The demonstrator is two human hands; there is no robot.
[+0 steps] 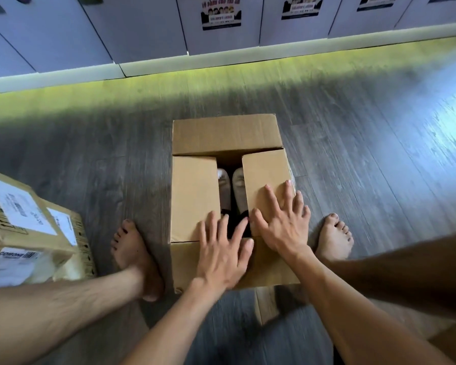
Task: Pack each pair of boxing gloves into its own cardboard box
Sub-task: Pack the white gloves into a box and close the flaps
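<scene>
Boxing gloves (238, 188), pale with dark cuffs, lie side by side inside the cardboard box (224, 133), seen only through the narrow gap between its two side flaps. The box stands on the grey plank floor (379, 154), between the person's bare left foot (134, 256) and right foot (333, 238). The left flap (194, 196) and right flap (266, 175) are folded down over the opening but do not meet, while the far flap is not folded in. The left hand (221, 248) rests flat across the near flap (184, 259), its grip open, straight fingers reaching onto the edge of the left flap and over the gap. The right hand (284, 225) presses down on the right flap, grip open too, fingers spread wide and the thumb pointing towards the gap. Off to the left, well apart, a second cardboard box (29, 227) with white labels sits closed on the floor. Along the far wall runs a row of pale cabinets (142, 27), some bearing printed stickers (221, 14).
</scene>
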